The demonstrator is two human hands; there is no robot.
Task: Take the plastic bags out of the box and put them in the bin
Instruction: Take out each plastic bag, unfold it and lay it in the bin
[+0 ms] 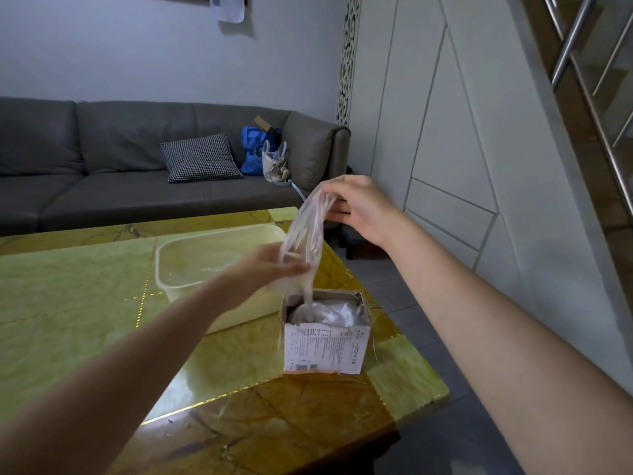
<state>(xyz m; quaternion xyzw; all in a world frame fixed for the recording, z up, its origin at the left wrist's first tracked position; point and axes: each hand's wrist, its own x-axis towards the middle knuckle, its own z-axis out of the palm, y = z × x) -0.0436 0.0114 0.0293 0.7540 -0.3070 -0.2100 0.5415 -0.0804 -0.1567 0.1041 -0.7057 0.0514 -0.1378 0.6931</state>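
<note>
A small white cardboard box [325,351] with printed text stands open near the table's right edge, with more clear plastic bags [329,313] bunched inside. A clear plastic bag [306,234] stretches up out of the box. My right hand [359,209] pinches its top end above the box. My left hand [270,269] touches the bag lower down, just above the box's left rim, fingers spread along it. A pale translucent bin [178,289] sits on the table directly left of the box, behind my left forearm.
The table [85,303] has a glossy green and amber stone top; its right edge runs just beyond the box. A grey sofa [120,186] with a checked cushion and bags stands behind. White panelled wall and a stair rail are on the right.
</note>
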